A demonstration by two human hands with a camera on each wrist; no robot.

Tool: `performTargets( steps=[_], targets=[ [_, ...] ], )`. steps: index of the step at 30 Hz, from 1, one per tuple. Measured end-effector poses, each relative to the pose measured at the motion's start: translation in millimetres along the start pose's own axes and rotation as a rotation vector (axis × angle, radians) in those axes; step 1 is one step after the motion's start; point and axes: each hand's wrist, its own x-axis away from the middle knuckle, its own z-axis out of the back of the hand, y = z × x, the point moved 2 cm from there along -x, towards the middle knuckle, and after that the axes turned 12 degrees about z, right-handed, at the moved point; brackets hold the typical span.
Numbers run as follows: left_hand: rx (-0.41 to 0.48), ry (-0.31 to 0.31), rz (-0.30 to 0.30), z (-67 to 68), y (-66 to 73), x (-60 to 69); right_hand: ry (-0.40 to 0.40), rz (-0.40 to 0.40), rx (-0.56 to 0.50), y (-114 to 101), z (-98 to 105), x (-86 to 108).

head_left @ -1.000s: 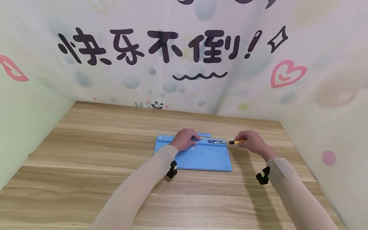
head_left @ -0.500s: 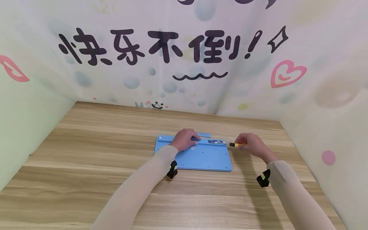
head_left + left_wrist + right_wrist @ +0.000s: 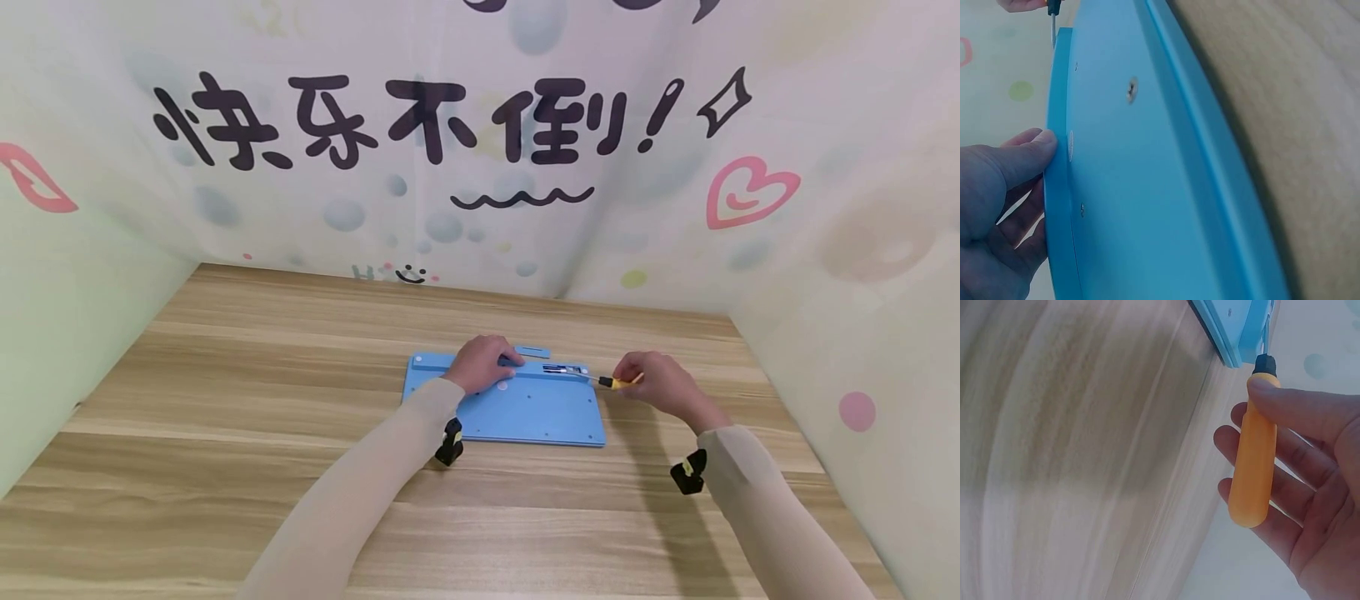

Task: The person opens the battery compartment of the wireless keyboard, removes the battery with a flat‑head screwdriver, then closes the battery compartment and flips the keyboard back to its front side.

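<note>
A flat blue board (image 3: 540, 417) with small screws lies on the table. Along its far edge runs a raised ridge with an uncovered compartment (image 3: 564, 369) holding small metallic parts. My left hand (image 3: 480, 365) grips this ridge, thumb on the near side, as the left wrist view shows the hand (image 3: 1007, 200) at the board's edge (image 3: 1060, 237). My right hand (image 3: 660, 383) holds a screwdriver (image 3: 617, 383) by its handle, orange in the right wrist view (image 3: 1254, 462). Its shaft reaches the compartment's right end; the tip is too small to make out.
A small blue cover (image 3: 532, 352) with a slot lies just beyond the board's far edge. The wooden table (image 3: 262, 375) meets a printed cloth wall (image 3: 450, 250) behind, with more walls at both sides. Each wrist carries a small black device.
My right hand has moved slightly toward me, and the screwdriver's handle has swung nearer with it, so the shaft slants more. My left hand and the board have stayed in place.
</note>
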Motion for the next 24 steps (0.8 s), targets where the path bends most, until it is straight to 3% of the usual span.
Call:
performTargets(
  steps=[8, 18, 24],
  targets=[
    [-0.003, -0.030, 0.022, 2.6, 3.3, -0.3, 0.005, -0.002, -0.035, -0.8, -1.9, 4.8],
    [-0.057, -0.107, 0.038, 8.6, 14.3, -3.1, 0.022, 0.020, -0.043, -1.9, -3.9, 11.3],
    [-0.049, -0.164, 0.029, 5.3, 22.0, -4.9, 0.049, 0.008, -0.075, -1.2, -4.8, 17.3]
  ],
)
